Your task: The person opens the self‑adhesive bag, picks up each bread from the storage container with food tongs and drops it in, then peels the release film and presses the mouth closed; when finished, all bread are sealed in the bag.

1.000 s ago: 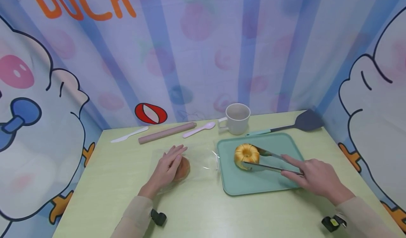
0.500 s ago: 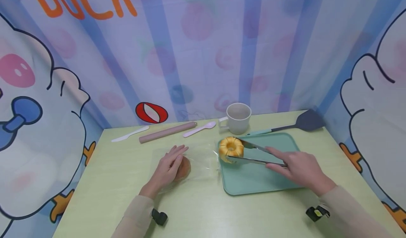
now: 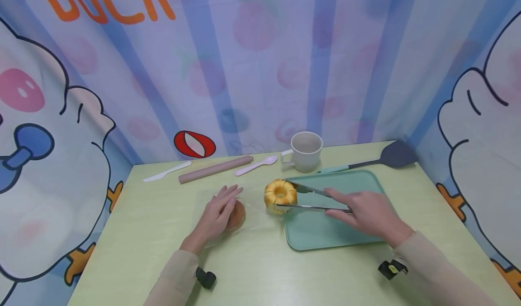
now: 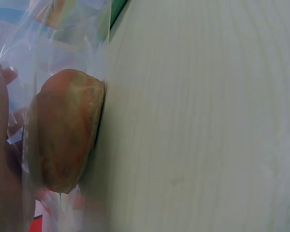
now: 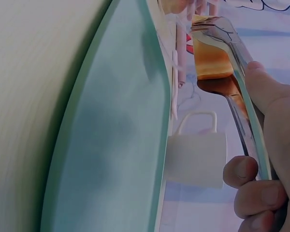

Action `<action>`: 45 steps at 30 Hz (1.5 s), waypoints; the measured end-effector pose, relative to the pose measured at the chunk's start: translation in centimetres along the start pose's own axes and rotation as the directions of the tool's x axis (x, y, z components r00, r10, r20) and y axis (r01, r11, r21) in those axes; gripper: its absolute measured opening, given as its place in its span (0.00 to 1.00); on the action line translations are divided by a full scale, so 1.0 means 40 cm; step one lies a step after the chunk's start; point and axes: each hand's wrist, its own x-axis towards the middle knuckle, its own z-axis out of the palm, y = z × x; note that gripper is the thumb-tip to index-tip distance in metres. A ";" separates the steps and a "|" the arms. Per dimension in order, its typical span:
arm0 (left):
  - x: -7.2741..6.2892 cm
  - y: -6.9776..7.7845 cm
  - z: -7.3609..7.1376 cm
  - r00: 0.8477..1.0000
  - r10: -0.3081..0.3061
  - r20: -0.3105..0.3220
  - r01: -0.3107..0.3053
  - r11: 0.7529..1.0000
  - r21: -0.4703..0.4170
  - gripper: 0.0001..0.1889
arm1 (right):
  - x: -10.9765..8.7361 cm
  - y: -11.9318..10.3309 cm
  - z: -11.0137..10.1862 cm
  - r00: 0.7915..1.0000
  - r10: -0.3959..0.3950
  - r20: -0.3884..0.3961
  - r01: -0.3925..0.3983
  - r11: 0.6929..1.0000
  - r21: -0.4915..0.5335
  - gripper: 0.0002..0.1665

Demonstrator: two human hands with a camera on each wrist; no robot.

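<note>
My right hand point(image 3: 372, 215) grips metal tongs point(image 5: 244, 101), which have one fork-shaped end and one spoon-shaped end. Between those ends is a golden ring-shaped bread point(image 3: 281, 196) with grooves, lifted off the surface in the right wrist view. From the head camera it overlaps the left edge of the green tray point(image 3: 321, 233) and the clear bag beside it. My left hand point(image 3: 215, 213), fingers extended, rests on a clear plastic bag point(image 3: 255, 215) over a round brown bun point(image 4: 70, 130) inside it. Part of the bun is hidden under that hand.
Along the back lie a white knife point(image 3: 167, 171), a mauve rod point(image 3: 215, 169) and a pale spoon point(image 3: 256, 165). A white mug point(image 3: 306, 152) stands behind the tray, with a dark-headed spatula point(image 3: 396, 155) to its right. A printed curtain point(image 3: 260, 93) closes off the back.
My right hand has moved left with the tongs, carrying the ring-shaped bread from over the tray to its left edge and the bag. The left hand has stayed on the bagged bun.
</note>
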 end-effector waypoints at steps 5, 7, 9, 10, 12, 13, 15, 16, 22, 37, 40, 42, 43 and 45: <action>0.004 0.000 0.002 1.000 0.025 -0.014 -0.025 1.000 0.002 0.21 | 0.011 -0.012 0.008 0.999 -0.049 0.005 0.049 0.999 0.012 0.33; 0.006 0.000 0.003 0.999 0.043 -0.021 -0.043 0.999 0.004 0.21 | 0.016 -0.015 0.013 0.998 -0.061 0.013 0.061 0.998 0.022 0.33; 0.007 0.000 0.004 0.998 0.055 -0.023 -0.054 0.998 0.006 0.21 | 0.022 -0.020 0.018 0.997 -0.068 0.026 0.067 0.997 0.028 0.33; 0.007 0.000 0.004 0.998 0.058 -0.021 -0.058 0.998 0.005 0.21 | 0.025 -0.022 0.019 0.997 -0.069 0.036 0.068 0.997 0.028 0.33; 0.007 0.001 0.005 0.998 0.062 -0.016 -0.062 0.998 0.001 0.21 | 0.032 -0.026 0.023 0.996 -0.069 0.055 0.067 0.997 0.030 0.33; 0.007 0.002 0.005 0.998 0.061 -0.012 -0.061 0.998 -0.002 0.21 | 0.036 -0.028 0.025 0.996 -0.070 0.062 0.068 0.997 0.027 0.33; 0.007 0.004 0.006 0.998 0.059 -0.004 -0.059 0.998 -0.002 0.21 | 0.043 -0.032 0.028 0.995 -0.073 0.071 0.072 0.997 0.022 0.33; 0.007 0.004 0.006 0.998 0.057 -0.001 -0.057 0.998 0.001 0.21 | 0.047 -0.034 0.030 0.995 -0.074 0.073 0.073 0.997 0.019 0.33; 0.007 0.012 0.004 0.998 0.062 0.015 -0.063 0.998 0.028 0.21 | 0.070 -0.049 0.043 0.993 -0.090 0.082 0.091 0.996 -0.016 0.34; 0.009 0.008 0.011 0.993 0.120 0.023 -0.120 0.993 0.013 0.21 | 0.085 -0.063 0.076 0.988 -0.140 0.069 0.146 0.985 -0.086 0.36; 0.009 0.006 0.013 0.991 0.134 0.025 -0.135 0.991 0.013 0.21 | 0.084 -0.065 0.085 0.988 -0.140 0.072 0.146 0.986 -0.082 0.36; 0.010 0.007 0.013 0.990 0.140 0.025 -0.140 0.990 0.016 0.21 | 0.085 -0.067 0.089 0.988 -0.137 0.074 0.143 0.987 -0.079 0.36; 0.010 0.007 0.013 0.990 0.140 0.025 -0.141 0.990 0.015 0.21 | 0.085 -0.069 0.091 0.988 -0.133 0.079 0.139 0.988 -0.075 0.36; 0.010 0.009 0.013 0.990 0.137 0.021 -0.137 0.990 0.019 0.21 | 0.086 -0.072 0.094 0.988 -0.128 0.082 0.134 0.988 -0.073 0.36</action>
